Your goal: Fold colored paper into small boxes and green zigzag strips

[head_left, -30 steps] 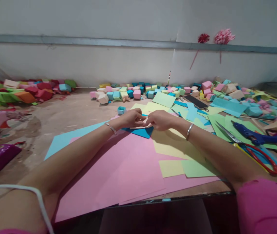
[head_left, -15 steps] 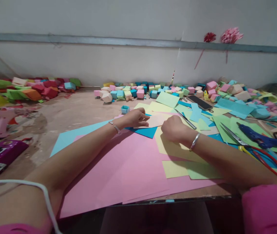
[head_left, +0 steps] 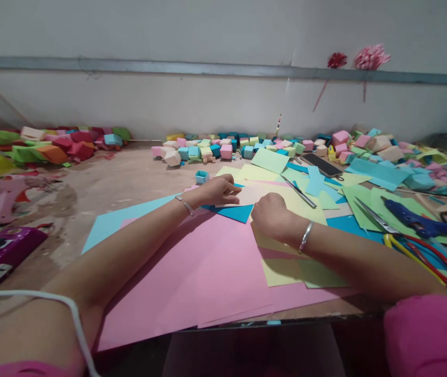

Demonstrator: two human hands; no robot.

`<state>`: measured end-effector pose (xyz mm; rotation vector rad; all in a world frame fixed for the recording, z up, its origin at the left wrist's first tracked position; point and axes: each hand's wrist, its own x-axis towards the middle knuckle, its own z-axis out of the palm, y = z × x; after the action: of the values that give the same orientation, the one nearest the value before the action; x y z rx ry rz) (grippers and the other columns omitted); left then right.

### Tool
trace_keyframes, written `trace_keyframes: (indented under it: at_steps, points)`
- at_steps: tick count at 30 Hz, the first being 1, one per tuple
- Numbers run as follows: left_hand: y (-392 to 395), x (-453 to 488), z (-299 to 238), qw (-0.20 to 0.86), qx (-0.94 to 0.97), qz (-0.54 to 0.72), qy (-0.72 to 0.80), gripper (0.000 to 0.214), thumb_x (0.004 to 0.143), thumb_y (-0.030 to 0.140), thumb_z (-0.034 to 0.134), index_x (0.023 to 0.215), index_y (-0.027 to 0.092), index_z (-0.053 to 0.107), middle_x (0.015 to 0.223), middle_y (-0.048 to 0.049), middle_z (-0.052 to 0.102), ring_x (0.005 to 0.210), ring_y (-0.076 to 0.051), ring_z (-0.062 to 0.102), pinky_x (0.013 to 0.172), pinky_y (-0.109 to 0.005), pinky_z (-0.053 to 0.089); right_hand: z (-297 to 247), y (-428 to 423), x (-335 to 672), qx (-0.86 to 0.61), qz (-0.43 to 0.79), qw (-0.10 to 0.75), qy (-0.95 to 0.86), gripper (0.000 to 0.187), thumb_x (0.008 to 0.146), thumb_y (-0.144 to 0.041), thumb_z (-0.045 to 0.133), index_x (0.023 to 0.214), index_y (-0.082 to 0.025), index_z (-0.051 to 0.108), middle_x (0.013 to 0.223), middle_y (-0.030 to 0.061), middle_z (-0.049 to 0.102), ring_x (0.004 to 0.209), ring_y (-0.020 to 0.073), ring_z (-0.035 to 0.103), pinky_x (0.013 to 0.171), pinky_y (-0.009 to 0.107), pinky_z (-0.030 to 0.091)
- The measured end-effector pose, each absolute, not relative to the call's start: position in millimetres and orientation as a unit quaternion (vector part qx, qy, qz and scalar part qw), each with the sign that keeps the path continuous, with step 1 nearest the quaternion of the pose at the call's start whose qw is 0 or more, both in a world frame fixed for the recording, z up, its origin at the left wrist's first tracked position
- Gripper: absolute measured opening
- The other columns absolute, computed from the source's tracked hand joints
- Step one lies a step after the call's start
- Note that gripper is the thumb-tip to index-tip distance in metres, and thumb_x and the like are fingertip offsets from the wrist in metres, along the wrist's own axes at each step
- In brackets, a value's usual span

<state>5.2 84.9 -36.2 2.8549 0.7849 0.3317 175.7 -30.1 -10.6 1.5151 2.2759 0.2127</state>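
A pale peach sheet of paper [head_left: 249, 195] lies on a dark blue sheet [head_left: 236, 213] between my two hands. My left hand [head_left: 220, 190] is closed at its left side, thumb and fingers holding the peach paper down. At the lower right of that sheet, my right hand [head_left: 271, 214] is curled into a fist over pale yellow paper [head_left: 302, 212]; its fingertips are hidden. A small open light-blue paper box [head_left: 202, 177] stands just behind my left wrist. Under my forearms spread large pink sheets [head_left: 184, 272].
Scissors [head_left: 415, 246] and a blue glue gun [head_left: 420, 217] lie at the right. Slim metal tweezers or a blade [head_left: 300, 191] and a phone [head_left: 323, 165] are beyond my right hand. A pink glue gun [head_left: 3, 193] and purple power strip [head_left: 7, 254] lie left. Folded paper cubes [head_left: 226, 151] line the back.
My right hand has moved a little left and toward me, along the peach paper's right side. My left hand has stayed in place on the paper.
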Motion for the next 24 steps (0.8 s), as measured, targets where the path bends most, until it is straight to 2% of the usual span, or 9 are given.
trace_keyframes:
  at_steps: [4, 7, 10, 14, 18, 24]
  points:
    - [84.8, 5.3, -35.4, 0.079, 0.956, 0.111, 0.261, 0.028, 0.084, 0.039, 0.061, 0.069, 0.016, 0.065, 0.082, -0.0033, 0.049, 0.060, -0.011, 0.046, 0.062, -0.025, 0.036, -6.3, -30.4, 174.4, 0.560, 0.094, 0.173, 0.805, 0.023, 0.075, -0.002, 0.055, 0.084, -0.015, 0.073, 0.082, 0.0178, 0.071, 0.072, 0.0245, 0.066, 0.057, 0.032, 0.040]
    - [85.4, 4.7, -34.9, 0.078, 0.957, 0.105, 0.260, 0.025, 0.084, 0.036, 0.060, 0.070, 0.016, 0.065, 0.085, -0.0036, 0.049, 0.061, -0.011, 0.049, 0.063, -0.025, 0.037, -10.4, -35.5, 167.9, 0.518, 0.099, 0.162, 0.834, 0.022, 0.078, -0.006, 0.057, 0.091, -0.015, 0.072, 0.084, 0.0159, 0.068, 0.075, 0.0230, 0.063, 0.062, 0.034, 0.039]
    - [85.9, 4.0, -35.4, 0.074, 0.958, 0.100, 0.260, 0.020, 0.084, 0.033, 0.059, 0.077, 0.016, 0.068, 0.087, -0.0038, 0.050, 0.062, -0.010, 0.049, 0.064, -0.025, 0.038, -17.1, -39.2, 164.4, 0.464, 0.148, 0.167, 0.857, 0.019, 0.077, -0.011, 0.061, 0.093, -0.013, 0.072, 0.088, 0.0161, 0.065, 0.082, 0.0265, 0.059, 0.069, 0.038, 0.038]
    - [85.4, 4.2, -36.4, 0.066, 0.959, 0.101, 0.258, 0.024, 0.087, 0.036, 0.057, 0.082, 0.017, 0.070, 0.086, -0.0040, 0.051, 0.062, -0.010, 0.048, 0.065, -0.025, 0.038, -26.7, -36.6, 166.7, 0.413, 0.199, 0.124, 0.880, 0.021, 0.085, -0.013, 0.053, 0.092, -0.011, 0.073, 0.096, 0.0177, 0.061, 0.092, 0.0294, 0.052, 0.069, 0.038, 0.036]
    - [85.2, 4.8, -36.2, 0.062, 0.960, 0.098, 0.256, 0.027, 0.089, 0.034, 0.052, 0.083, 0.016, 0.071, 0.085, -0.0048, 0.051, 0.061, -0.010, 0.046, 0.063, -0.024, 0.038, -34.2, -28.8, 167.7, 0.381, 0.192, 0.083, 0.901, 0.026, 0.089, -0.011, 0.047, 0.097, -0.012, 0.073, 0.103, 0.0166, 0.061, 0.096, 0.0283, 0.050, 0.069, 0.037, 0.035]
    - [88.4, 4.0, -35.7, 0.067, 0.960, 0.088, 0.258, 0.033, 0.090, 0.026, 0.044, 0.103, 0.016, 0.073, 0.090, -0.0070, 0.054, 0.064, -0.012, 0.047, 0.061, -0.025, 0.039, -31.4, -23.1, 165.6, 0.350, 0.146, 0.064, 0.923, 0.029, 0.093, -0.009, 0.042, 0.100, -0.010, 0.070, 0.106, 0.0152, 0.062, 0.098, 0.0268, 0.050, 0.072, 0.037, 0.035]
